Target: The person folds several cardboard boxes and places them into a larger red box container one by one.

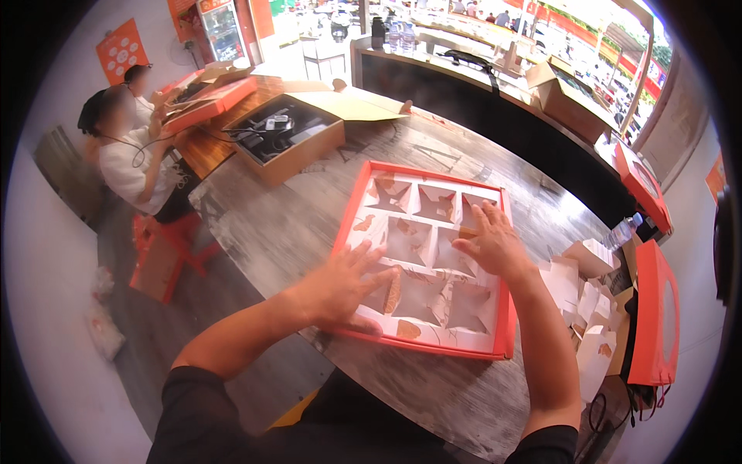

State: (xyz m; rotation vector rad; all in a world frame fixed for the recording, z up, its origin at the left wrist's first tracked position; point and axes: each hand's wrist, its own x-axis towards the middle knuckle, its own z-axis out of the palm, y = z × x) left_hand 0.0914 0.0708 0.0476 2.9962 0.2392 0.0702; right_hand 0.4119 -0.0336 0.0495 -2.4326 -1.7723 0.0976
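A shallow red box (433, 349) lies on the grey wood-patterned table in front of me. Inside it sits a white divider insert (376, 232) with brown printed shapes and several square openings; those not covered by my hands look empty. My left hand (344, 286) is over the box's left side, fingers spread, slightly blurred. Over the right part of the insert is my right hand (495, 241), its fingers also apart. Both seem to rest on or just above the insert; contact is hard to tell. Neither hand holds anything.
An open cardboard box (309, 143) with black gear and cables stands at the far left. White folded cartons (591, 301), a plastic bottle (622, 230) and red boxes (655, 317) crowd the right. Two people (127, 147) work beyond the left end, near a red stool (174, 247).
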